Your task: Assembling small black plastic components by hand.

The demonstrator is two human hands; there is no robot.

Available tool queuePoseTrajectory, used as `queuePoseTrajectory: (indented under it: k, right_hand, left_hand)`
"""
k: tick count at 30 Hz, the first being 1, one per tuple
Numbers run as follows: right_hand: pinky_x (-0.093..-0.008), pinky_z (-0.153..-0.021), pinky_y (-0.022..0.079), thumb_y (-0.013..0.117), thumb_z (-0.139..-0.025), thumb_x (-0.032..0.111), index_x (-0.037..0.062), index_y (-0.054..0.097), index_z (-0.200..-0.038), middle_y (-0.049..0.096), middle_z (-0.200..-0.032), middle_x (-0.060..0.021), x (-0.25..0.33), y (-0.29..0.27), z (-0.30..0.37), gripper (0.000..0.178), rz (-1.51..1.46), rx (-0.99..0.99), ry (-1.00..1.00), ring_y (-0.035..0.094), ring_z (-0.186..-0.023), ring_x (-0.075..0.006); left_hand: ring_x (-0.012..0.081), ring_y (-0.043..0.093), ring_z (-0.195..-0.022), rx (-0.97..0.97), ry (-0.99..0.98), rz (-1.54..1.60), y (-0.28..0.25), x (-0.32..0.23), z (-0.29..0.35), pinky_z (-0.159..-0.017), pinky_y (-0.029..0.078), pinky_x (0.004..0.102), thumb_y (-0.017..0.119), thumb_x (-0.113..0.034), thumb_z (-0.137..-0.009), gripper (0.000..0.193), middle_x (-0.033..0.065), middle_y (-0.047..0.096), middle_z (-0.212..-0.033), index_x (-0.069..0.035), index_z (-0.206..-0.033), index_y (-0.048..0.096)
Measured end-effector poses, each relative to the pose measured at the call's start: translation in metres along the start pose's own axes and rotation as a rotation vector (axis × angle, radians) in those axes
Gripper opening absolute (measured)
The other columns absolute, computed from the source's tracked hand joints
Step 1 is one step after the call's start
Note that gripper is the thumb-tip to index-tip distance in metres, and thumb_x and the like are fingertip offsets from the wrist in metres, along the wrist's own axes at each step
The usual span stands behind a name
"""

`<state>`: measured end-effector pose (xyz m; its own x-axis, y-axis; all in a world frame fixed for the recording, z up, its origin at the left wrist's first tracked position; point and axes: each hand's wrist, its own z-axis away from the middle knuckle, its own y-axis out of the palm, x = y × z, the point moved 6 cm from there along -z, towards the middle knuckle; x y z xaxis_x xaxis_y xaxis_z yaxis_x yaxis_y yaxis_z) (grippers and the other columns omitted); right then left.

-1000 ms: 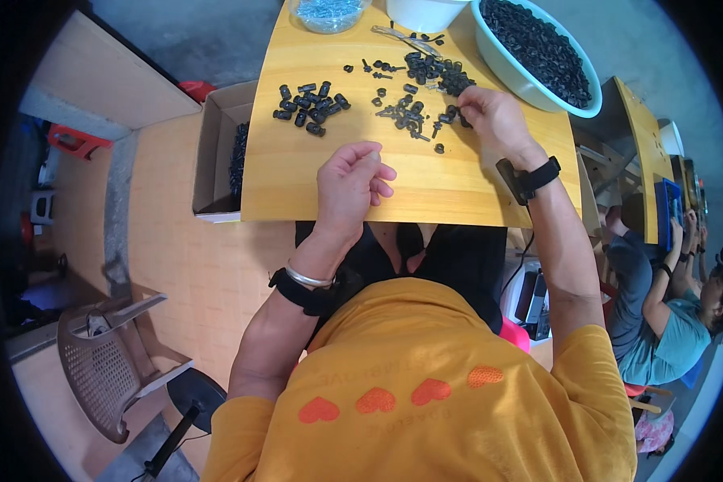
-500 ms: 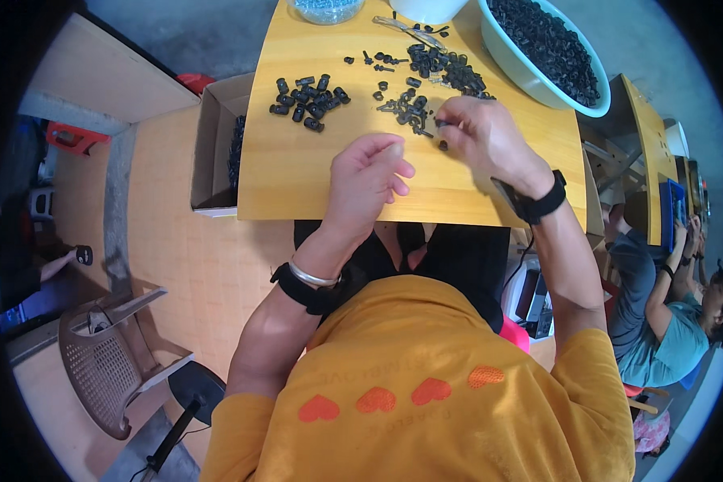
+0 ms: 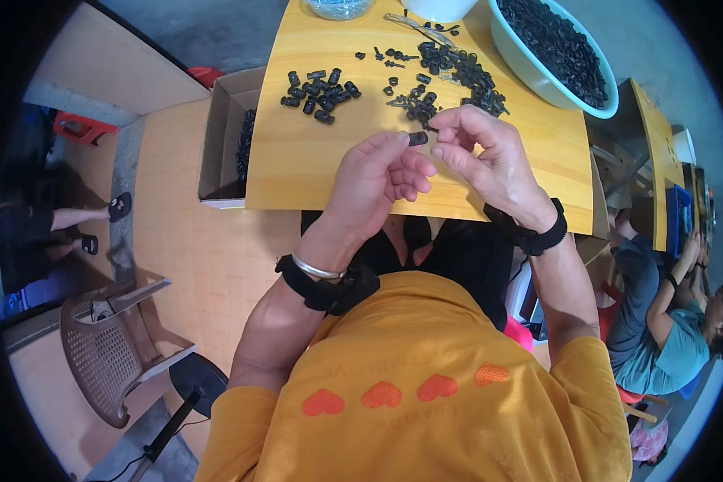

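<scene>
My left hand [image 3: 377, 173] pinches a small black cylindrical plastic piece [image 3: 418, 139], like a cord-lock body, between thumb and forefinger. Close by on the right, my right hand [image 3: 486, 153] has thumb and forefinger curled toward that piece; anything tiny at its fingertips cannot be made out. Beyond my hands lies a loose group of small black parts [image 3: 414, 103]. Farther right is a denser heap of black parts [image 3: 470, 76], with some thin pins or springs among them. To the left sits a pile of black barrel-shaped pieces [image 3: 321, 92].
A pale blue basin [image 3: 566, 100] full of black parts stands at the far right of the wooden table [image 3: 289, 169]. At the back are metal tweezers [image 3: 418, 28], a clear bowl [image 3: 339, 8] and a white container [image 3: 442, 8]. An open cardboard box [image 3: 221, 132] adjoins the left edge. Another person [image 3: 667, 345] sits at right.
My right hand has come back from the loose parts toward my left hand. The left hand has turned, and the black piece now shows at its fingertips. At far left, a person's legs have come into view.
</scene>
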<state>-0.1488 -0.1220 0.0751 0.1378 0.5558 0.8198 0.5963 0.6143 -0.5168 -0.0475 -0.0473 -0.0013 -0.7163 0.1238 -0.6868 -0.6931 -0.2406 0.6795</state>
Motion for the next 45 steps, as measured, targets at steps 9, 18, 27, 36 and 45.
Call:
queuePoseTrajectory:
  k: [9,18,27,36,45]
  right_hand:
    - [-0.0242,-0.055,0.043,0.062,-0.078,0.002,0.0020,0.060,-0.089,0.053,-0.073,-0.0043,0.011,0.001,-0.001,0.012,0.037,-0.009,-0.082,0.050,-0.062,-0.0111]
    - [-0.0235,-0.052,0.041,0.062,-0.081,0.009,-0.0007,0.061,-0.080,0.054,-0.063,-0.0020,-0.010,0.009,0.006,0.010,-0.103,-0.018,0.216,0.047,-0.058,-0.0080]
    - [-0.0220,-0.055,0.041,0.054,-0.088,0.014,-0.0021,0.062,-0.087,0.055,-0.067,-0.0011,-0.021,0.014,0.007,0.018,-0.257,0.074,0.375,0.047,-0.059,-0.0069]
    - [-0.0294,-0.057,0.043,0.060,-0.076,0.005,0.0012,0.063,-0.082,0.057,-0.068,-0.0065,-0.056,-0.030,-0.024,0.008,0.191,-0.177,0.086,0.053,-0.062,-0.0188]
    - [-0.0384,-0.082,0.033,0.062,-0.071,0.010,0.0125,0.065,-0.077,0.052,-0.091,-0.0048,-0.101,-0.040,-0.060,0.007,0.881,-0.143,0.083,0.045,-0.095,-0.0248]
  left_hand:
    - [0.0165,0.061,-0.064,0.120,-0.030,0.049,0.006,0.003,0.002,-0.055,0.048,0.0238,0.043,-0.023,-0.093,0.027,0.0112,0.064,-0.080,-0.001,-0.098,0.057]
    - [0.0066,0.055,-0.065,0.028,0.319,-0.298,0.011,-0.008,0.007,-0.055,0.044,0.0186,0.055,-0.006,-0.086,0.021,0.0034,0.060,-0.079,0.000,-0.106,0.055]
    - [0.0076,0.055,-0.063,0.009,0.399,-0.521,0.006,-0.011,-0.001,-0.055,0.044,0.0193,0.055,-0.006,-0.086,0.018,0.0036,0.061,-0.077,0.000,-0.102,0.056]
    - [0.0083,0.057,-0.067,-0.138,0.368,-0.720,-0.012,-0.007,-0.012,-0.057,0.045,0.0202,0.052,-0.006,-0.086,0.014,0.0034,0.061,-0.080,-0.001,-0.099,0.057]
    - [0.0101,0.058,-0.070,-0.152,0.297,-0.567,-0.021,-0.003,-0.017,-0.060,0.045,0.0215,0.052,-0.007,-0.087,0.014,0.0057,0.061,-0.083,0.000,-0.099,0.055]
